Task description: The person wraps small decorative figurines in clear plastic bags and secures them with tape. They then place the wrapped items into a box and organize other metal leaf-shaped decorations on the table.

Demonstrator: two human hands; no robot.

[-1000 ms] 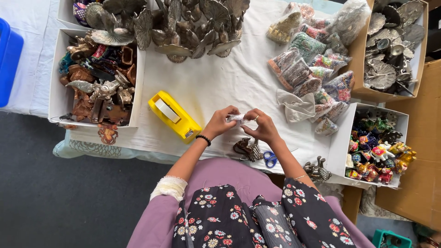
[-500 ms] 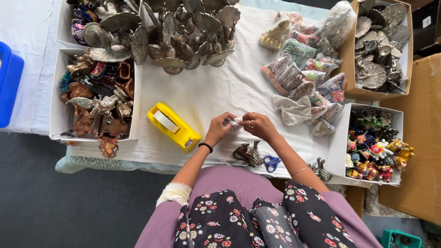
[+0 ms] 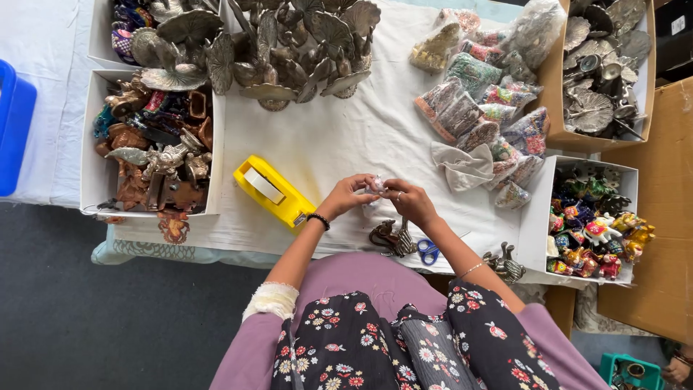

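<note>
Wrapped small object (image 3: 375, 185), pale and partly hidden, is sitting between both hands above the white cloth (image 3: 346, 144). Left hand (image 3: 349, 195) and right hand (image 3: 408, 201) are pinching it with fingertips closed around it. Just left is lying a yellow tape dispenser (image 3: 273, 191); blue-handled scissors (image 3: 427, 252) and a metal figurine (image 3: 390, 237) are resting near the table's edge.

Purple sleeves, white cuff on left, black floral scarf, black wristband, thin bracelet
</note>
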